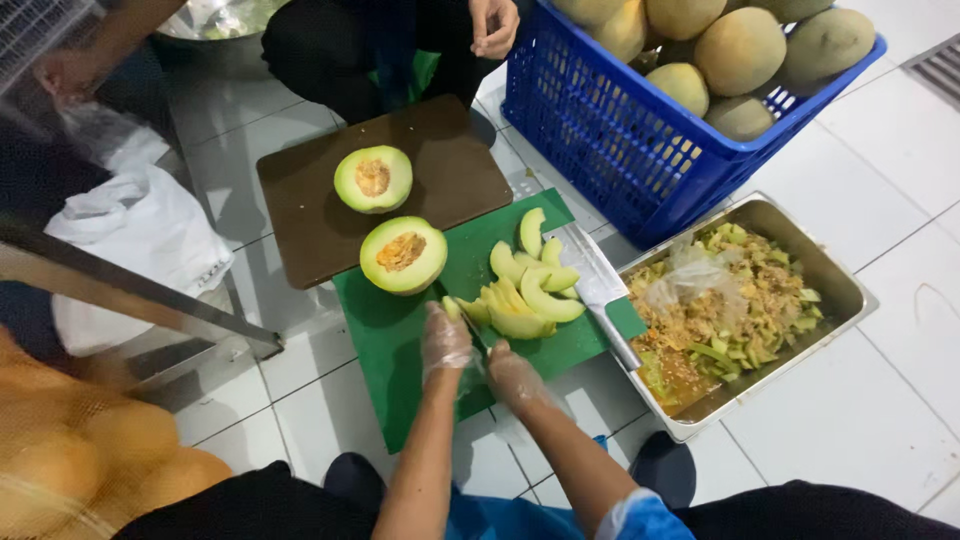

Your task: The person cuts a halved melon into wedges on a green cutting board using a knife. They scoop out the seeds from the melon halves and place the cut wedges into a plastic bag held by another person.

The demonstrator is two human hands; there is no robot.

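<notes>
Green cutting board [400, 350]: left hand [445, 338] pinches a melon slice [455, 308], right hand [512, 375] looks closed, maybe around a small knife, hard to tell.

A blue crate [620, 150] heaped with whole melons [740, 50], a steel tray [845, 290] of what looks like peelings, two halved melons [373, 179].

Gloved left hand [445, 340] and right hand [513, 377] meet over green board [400, 350]; melon slices [525, 290] beside.

clear plastic glove on left hand [446, 338], right hand [513, 377], blue sleeve
</notes>
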